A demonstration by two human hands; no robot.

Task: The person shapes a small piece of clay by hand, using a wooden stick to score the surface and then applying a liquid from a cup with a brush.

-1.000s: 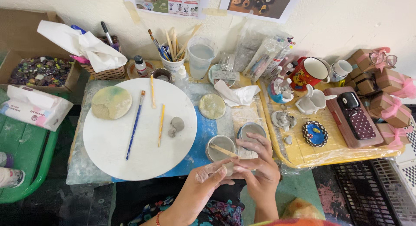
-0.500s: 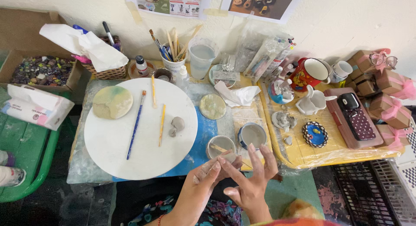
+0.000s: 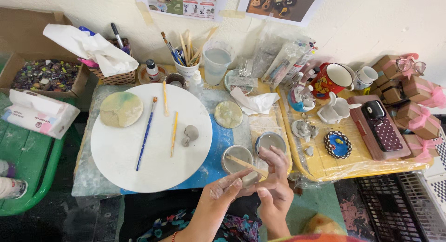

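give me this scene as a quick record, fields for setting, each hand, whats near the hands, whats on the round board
setting: craft table by a wall, seen from above
left hand: clay-smeared, fingers pinching a small lump of clay
right hand: fingers spread, touching the same lump
near hands: small bowl with a wooden stick across it; second small bowl
round board: white, holding a blue-handled brush, two yellow tools, grey clay pieces and a pale disc
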